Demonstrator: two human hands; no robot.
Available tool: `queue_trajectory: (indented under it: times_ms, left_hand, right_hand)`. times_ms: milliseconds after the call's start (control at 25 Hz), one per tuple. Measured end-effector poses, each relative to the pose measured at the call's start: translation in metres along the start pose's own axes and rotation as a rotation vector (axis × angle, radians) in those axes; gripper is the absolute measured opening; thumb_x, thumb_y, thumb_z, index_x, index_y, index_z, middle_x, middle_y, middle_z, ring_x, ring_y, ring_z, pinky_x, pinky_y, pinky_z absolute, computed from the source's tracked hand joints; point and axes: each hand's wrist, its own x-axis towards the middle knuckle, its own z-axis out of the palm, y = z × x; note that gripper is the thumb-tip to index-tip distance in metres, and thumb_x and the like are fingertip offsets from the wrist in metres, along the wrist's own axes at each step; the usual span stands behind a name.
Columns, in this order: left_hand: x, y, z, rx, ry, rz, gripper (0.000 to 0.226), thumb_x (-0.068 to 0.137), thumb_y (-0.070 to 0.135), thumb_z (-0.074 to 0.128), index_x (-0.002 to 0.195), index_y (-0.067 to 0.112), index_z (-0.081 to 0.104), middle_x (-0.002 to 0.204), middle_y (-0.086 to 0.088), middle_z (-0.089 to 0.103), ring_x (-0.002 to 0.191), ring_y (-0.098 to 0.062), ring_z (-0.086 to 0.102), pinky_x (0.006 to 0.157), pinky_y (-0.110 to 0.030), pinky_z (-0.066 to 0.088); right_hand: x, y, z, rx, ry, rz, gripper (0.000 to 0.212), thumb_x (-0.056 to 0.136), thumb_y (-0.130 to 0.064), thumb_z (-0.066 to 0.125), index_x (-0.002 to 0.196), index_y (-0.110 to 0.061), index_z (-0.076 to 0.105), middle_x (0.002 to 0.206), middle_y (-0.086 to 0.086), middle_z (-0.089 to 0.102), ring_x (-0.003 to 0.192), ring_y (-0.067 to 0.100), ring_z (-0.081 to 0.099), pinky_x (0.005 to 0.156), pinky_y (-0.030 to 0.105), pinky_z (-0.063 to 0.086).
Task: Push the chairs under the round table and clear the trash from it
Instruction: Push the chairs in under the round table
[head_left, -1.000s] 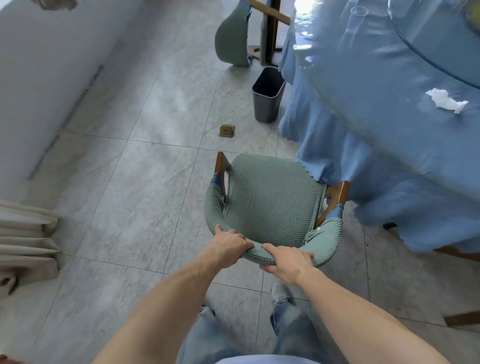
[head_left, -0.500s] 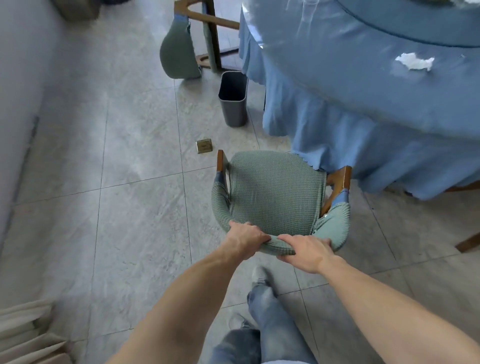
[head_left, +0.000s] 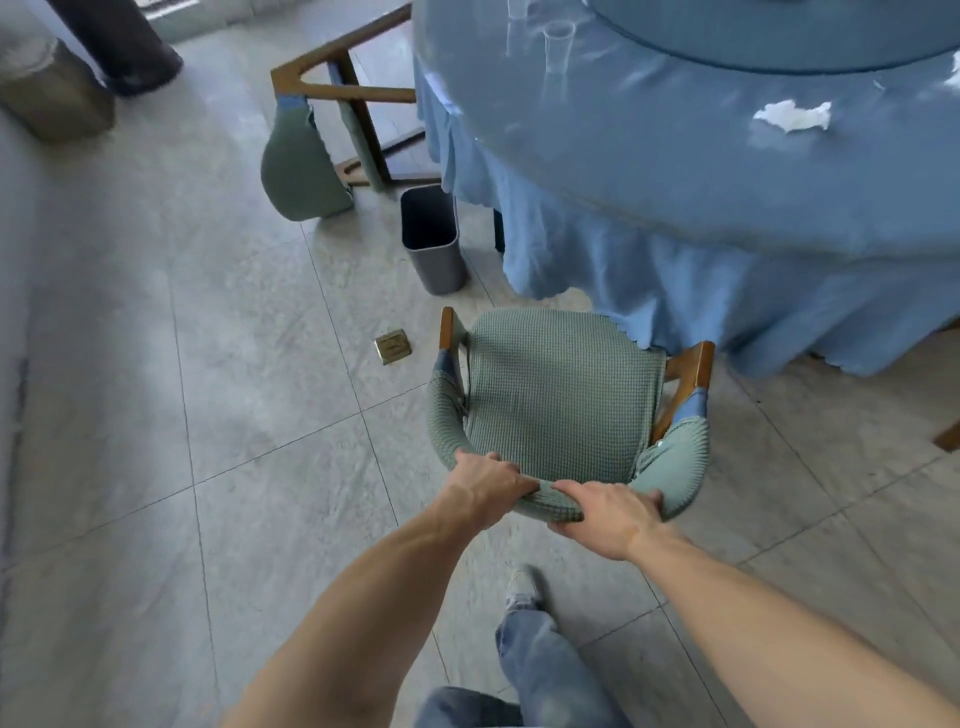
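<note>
Tabletop (head_left: 675, 171), blue cloth, upper right; tissue (head_left: 790, 115) lies on it. Chair (head_left: 558, 395) just beside the cloth hem, seat not yet under. Left hand (head_left: 485, 486) and right hand (head_left: 605, 514): each grip closed over the backrest. Step: chair-pushing. Next: shove forward. Bin (head_left: 434, 239) near hem, looks empty.

No legible text or labels anywhere.
</note>
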Motion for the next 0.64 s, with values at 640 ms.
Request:
queue_trajectory:
  times_ms: [640]
  left_hand:
    - [0.073, -0.089, -0.041, 0.157, 0.018, 0.283, 0.037, 0.098, 0.031, 0.056, 0.133, 0.04, 0.048, 0.099, 0.004, 0.063, 0.088, -0.022, 0.062, 0.063, -0.038, 0.046]
  right_hand:
    - [0.046, -0.033, -0.034, 0.21, 0.062, 0.281, 0.065, 0.084, -0.079, 0.038, 0.144, -0.057, 0.026, 0.147, -0.013, 0.046, 0.134, 0.024, 0.043, 0.107, 0.067, 0.018]
